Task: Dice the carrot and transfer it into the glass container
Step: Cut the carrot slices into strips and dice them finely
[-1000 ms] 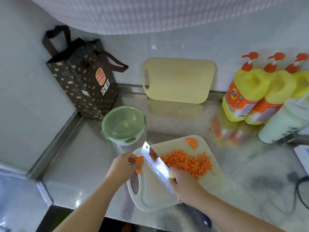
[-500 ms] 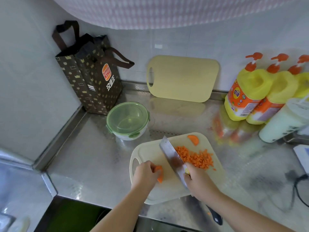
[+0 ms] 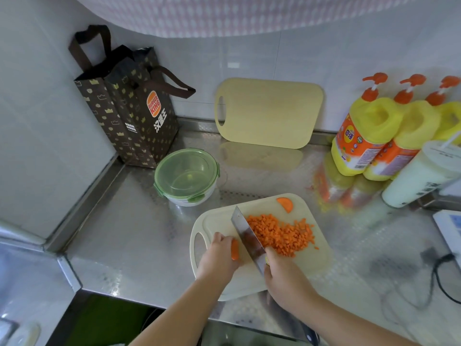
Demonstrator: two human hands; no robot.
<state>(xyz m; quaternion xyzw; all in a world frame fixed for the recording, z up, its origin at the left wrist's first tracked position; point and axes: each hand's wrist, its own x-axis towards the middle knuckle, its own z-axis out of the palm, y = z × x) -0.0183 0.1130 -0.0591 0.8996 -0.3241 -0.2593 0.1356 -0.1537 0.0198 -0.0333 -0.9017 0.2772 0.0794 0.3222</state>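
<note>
On the worktop lies the cutting board; the lidded glass container stands just beyond the board's far-left corner. Your right hand grips the cleaver, blade across mid-board; diced carrot is heaped on the board's right half. Your left hand has lowered a carrot piece onto the left half and pinches it, long axis pointing away from you: dicing looks nearly finished.

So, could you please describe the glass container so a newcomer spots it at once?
On the steel counter, a brown Burger King bag stands in the left corner. Beside it sits the round glass container, the only thing with a green lid.
</note>
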